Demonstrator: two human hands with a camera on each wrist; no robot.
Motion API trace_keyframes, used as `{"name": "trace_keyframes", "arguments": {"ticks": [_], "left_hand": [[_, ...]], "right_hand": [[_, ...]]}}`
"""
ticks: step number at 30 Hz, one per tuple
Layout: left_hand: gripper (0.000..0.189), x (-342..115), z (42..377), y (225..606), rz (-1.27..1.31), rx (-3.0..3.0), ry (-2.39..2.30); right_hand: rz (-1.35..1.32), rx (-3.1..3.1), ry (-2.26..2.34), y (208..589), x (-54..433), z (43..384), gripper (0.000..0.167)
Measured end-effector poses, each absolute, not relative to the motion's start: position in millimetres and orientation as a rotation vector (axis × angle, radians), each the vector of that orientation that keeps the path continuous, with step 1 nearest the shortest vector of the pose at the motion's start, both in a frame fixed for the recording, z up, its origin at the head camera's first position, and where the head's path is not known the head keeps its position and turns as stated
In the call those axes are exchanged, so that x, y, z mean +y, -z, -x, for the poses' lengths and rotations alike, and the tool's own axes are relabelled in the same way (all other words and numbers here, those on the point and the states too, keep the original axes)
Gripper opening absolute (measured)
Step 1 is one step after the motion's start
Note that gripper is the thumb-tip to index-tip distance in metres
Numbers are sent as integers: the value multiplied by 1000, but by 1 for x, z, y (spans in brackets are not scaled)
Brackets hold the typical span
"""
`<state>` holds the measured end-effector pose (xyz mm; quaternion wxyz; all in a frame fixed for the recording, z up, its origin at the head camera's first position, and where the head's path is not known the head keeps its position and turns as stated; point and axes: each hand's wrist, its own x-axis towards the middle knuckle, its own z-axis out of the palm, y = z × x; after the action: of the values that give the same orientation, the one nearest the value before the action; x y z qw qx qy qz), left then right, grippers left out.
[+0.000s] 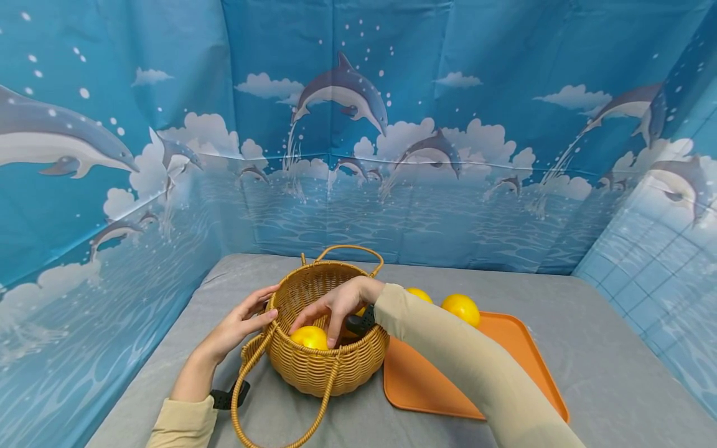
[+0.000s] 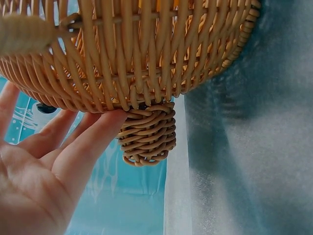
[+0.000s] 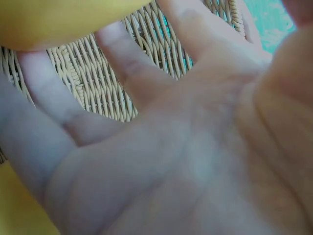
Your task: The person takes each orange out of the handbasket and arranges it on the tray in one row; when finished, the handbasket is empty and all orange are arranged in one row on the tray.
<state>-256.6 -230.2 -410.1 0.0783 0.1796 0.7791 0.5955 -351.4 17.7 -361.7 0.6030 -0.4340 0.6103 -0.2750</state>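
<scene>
right hand [image 1: 343, 303] is reaching into wicker basket [image 1: 330, 373], fingers spreading apart, tips touching a yellow fruit [image 1: 310, 338] that is sitting inside by the near rim. left hand [image 1: 235, 326] is touching the basket's left side, fingers fairly straight, slightly apart. basket is standing on grey surface [image 1: 582, 323], just beside orange tray [image 1: 521, 348]. two more yellow fruits [image 1: 462, 310] are showing near the tray's far edge, one partly hiding behind the right sleeve [image 1: 448, 348].

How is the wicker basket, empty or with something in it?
Not empty: the head view shows a yellow fruit inside the wicker basket, at the right hand. That hand hides part of the inside.
</scene>
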Motion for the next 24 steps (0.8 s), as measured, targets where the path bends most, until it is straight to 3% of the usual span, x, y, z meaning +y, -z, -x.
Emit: {"name": "trace_keyframes", "arguments": {"ticks": [6,17,24], "left_hand": [[55,-230,256,410,-533,2335,-1782],[55,-229,256,410,-524,2342,-1785],[55,-229,257,410,-522,2346,-1777]], "right_hand": [[982,1408,676,360,18,350,70],[949,1463,701,359,17,348,28],[946,1521,677,359,17,345,30]]}}
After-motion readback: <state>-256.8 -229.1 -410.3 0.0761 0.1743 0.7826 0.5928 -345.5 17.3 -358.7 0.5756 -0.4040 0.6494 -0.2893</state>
